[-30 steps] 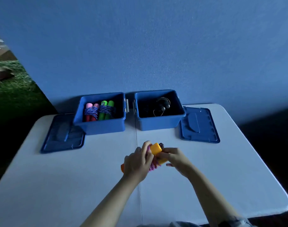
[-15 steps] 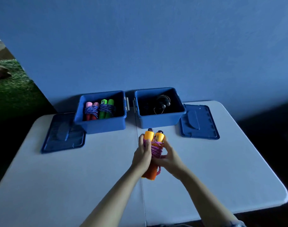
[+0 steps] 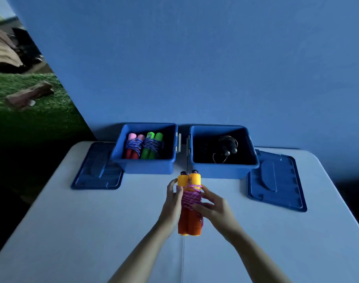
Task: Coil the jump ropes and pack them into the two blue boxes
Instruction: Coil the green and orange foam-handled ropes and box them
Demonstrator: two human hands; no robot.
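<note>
Just above the desk (image 3: 93, 231), both hands hold the orange-handled jump rope (image 3: 189, 203), its pink cord wound round the paired handles. The left hand (image 3: 172, 203) grips its left side with curled fingers; the right hand (image 3: 213, 205) wraps fingers over the coil. Beyond stand the left blue box (image 3: 146, 166) holding two coiled ropes, and the right blue box (image 3: 223, 170) holding a dark rope.

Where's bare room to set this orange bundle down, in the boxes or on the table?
The right box has bare floor left of its black rope. The left box is crowded on its left by two bundles; its right end is free. The table is bare beside both hands.
</note>
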